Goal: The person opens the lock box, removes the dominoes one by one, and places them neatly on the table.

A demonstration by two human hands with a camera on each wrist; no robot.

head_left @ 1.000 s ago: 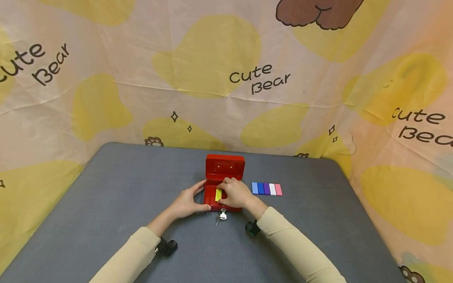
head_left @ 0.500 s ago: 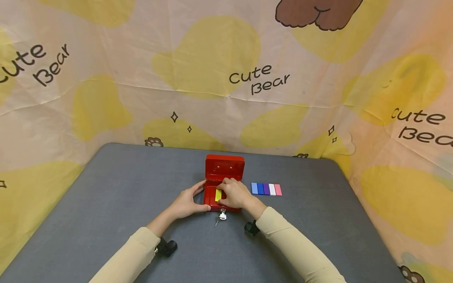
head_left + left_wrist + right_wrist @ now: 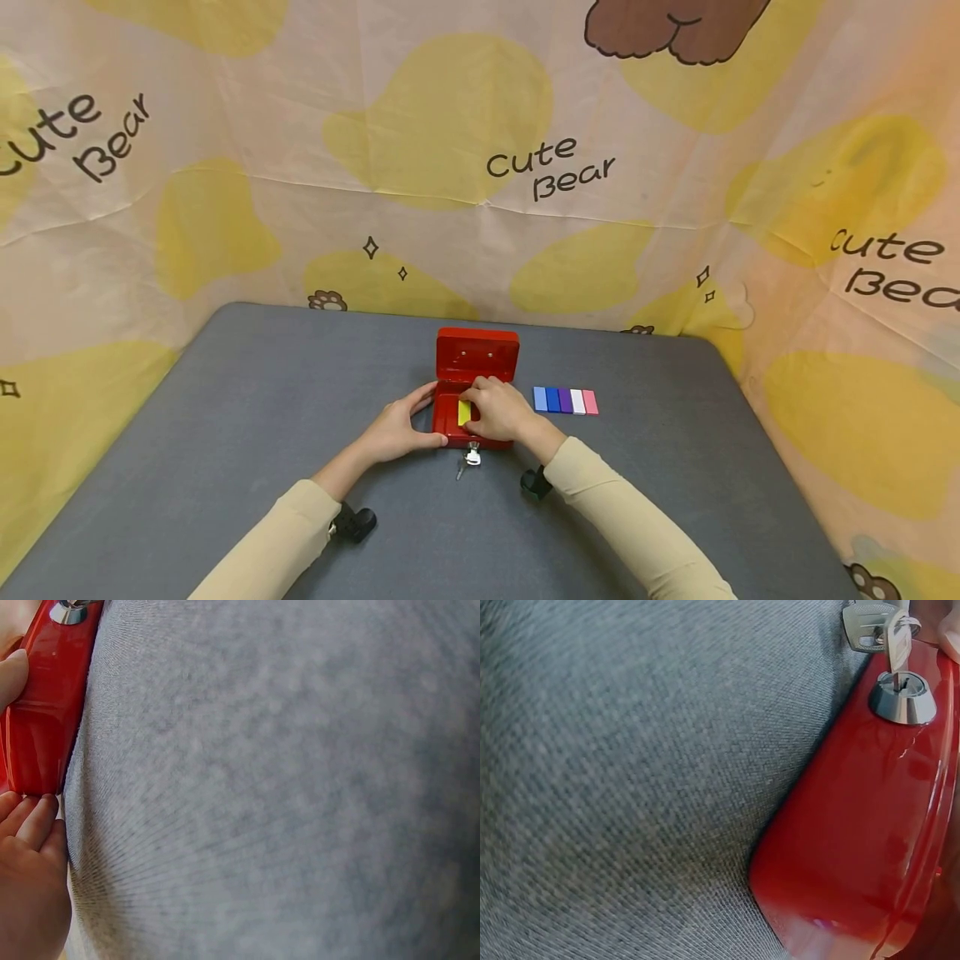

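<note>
A red cash box (image 3: 444,417) stands with its lid (image 3: 477,354) raised on the grey table. My left hand (image 3: 390,431) holds the box at its left side, the thumb on the front left corner and the fingers along the side; the left wrist view shows the fingertips (image 3: 45,806) against the red wall. Inside the box, my right hand (image 3: 498,410) pinches a flat yellow rectangular piece (image 3: 464,412) between thumb and fingers, its right part hidden by the hand. From the front lock hang silver keys (image 3: 472,457), one inserted in the right wrist view.
To the right of the box lies a row of several flat coloured pieces (image 3: 566,401): light blue, blue, purple, white and pink. A printed cloth (image 3: 420,125) hangs behind and beside the grey table (image 3: 300,375).
</note>
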